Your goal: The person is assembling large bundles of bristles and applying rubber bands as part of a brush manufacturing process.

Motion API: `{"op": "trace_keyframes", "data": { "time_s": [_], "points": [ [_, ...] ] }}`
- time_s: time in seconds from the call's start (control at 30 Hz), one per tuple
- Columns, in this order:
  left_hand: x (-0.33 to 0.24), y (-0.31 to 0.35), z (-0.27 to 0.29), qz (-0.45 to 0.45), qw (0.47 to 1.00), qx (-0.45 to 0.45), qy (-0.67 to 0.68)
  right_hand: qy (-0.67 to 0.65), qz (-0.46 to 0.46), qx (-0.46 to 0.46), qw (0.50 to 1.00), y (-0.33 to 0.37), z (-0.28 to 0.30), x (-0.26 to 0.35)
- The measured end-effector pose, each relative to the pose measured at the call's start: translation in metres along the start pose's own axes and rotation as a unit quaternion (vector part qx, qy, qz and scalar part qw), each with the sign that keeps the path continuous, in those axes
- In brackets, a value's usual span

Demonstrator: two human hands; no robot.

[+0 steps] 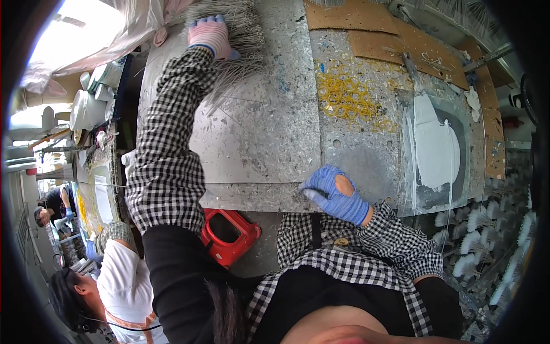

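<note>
Head view, from where I stand: the left hand [211, 35], in a pink-and-white striped glove with blue fingertips, lies over a heap of thin grey wires [243, 43] at the far left of the scuffed grey metal table [258, 143]; whether it grips any, I can't tell. The right hand [337, 194], in a blue knitted glove with a hole on its back, sits at the near edge, fingers bent; I can't see whether it holds anything. Loose yellow rings [346, 94] spread to the right of the wires, with brown cardboard sheets [358, 15] beyond them. Farther right, thick white paste [432, 143] covers part of a flat grey panel [458, 186]. A red plastic frame-like object [251, 230] stands below the near edge. Off left are white round tubs [86, 112], their contents hidden, and, nearer, a co-worker in a white top [123, 281].
</note>
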State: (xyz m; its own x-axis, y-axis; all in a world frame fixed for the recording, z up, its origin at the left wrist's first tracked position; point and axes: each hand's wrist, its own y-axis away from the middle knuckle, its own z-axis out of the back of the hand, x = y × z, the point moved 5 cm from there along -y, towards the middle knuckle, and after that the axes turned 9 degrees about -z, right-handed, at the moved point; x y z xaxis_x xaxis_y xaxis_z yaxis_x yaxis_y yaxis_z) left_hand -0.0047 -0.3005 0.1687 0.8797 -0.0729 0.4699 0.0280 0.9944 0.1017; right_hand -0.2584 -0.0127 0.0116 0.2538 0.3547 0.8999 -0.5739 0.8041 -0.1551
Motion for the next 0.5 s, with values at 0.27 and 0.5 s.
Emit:
{"op": "trace_keyframes", "data": {
  "time_s": [0.27, 0.5],
  "points": [
    [-0.002, -0.004, -0.017, -0.048, 0.997, -0.059, 0.005, 0.007, -0.005, -0.002, 1.0, -0.006, 0.006, 0.004],
    [-0.007, 0.009, -0.013, -0.044, 0.997, -0.017, -0.059, 0.001, -0.033, 0.021, 0.999, -0.019, 0.022, 0.014]
  ]
}}
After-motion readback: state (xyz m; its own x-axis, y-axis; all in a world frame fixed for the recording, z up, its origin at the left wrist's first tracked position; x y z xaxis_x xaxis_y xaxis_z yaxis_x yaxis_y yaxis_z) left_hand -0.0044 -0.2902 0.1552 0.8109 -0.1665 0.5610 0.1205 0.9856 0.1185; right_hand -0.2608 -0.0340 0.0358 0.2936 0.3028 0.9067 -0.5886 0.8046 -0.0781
